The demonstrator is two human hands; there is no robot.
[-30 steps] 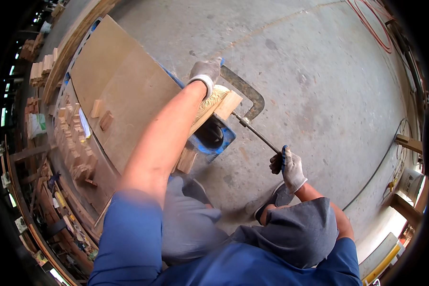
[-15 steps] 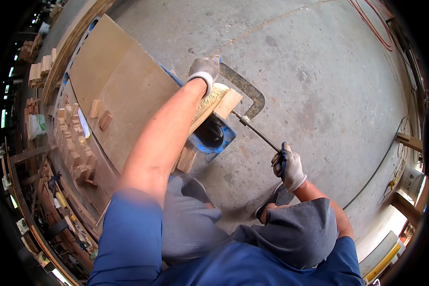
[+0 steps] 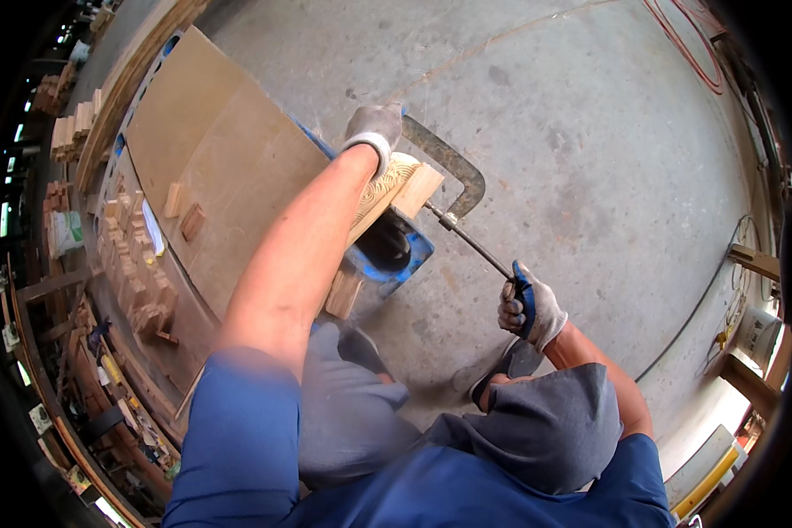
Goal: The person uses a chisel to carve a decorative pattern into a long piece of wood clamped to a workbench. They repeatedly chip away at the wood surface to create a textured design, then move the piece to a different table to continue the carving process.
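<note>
Wearing a blue shirt [image 3: 449,488] and grey trousers [image 3: 546,422], knees apart; gripping with the gloved right hand [image 3: 532,308], fingers curled round it, the near end of a slim screw rod [image 3: 480,247]; holding the far end of the same tool, a dark G-clamp [image 3: 440,145], in the gloved left hand [image 3: 374,125], closed there with most fingers hidden; keeping the clamp's curved frame out past the table's end, over the floor; touching the rod's tip to a pale wooden block [image 3: 418,191], laid against a yellowish, swirl-patterned piece of wood [image 3: 383,194] partly under the left wrist; below these, a blue metal beam end [image 3: 418,255] with a dark hollow; just left of that, 1 light-brown offcut [image 3: 343,294]; on the brown table [image 3: 238,158], 2 small upright blocks [image 3: 194,222], near each other; farther left, many loose wooden pieces [image 3: 130,264] in rough rows; beyond, a long timber [image 3: 132,75] and stacked blocks [image 3: 72,130]; rightward, grey concrete floor [image 3: 590,194] and a white bucket [image 3: 757,336] near the rim.
</note>
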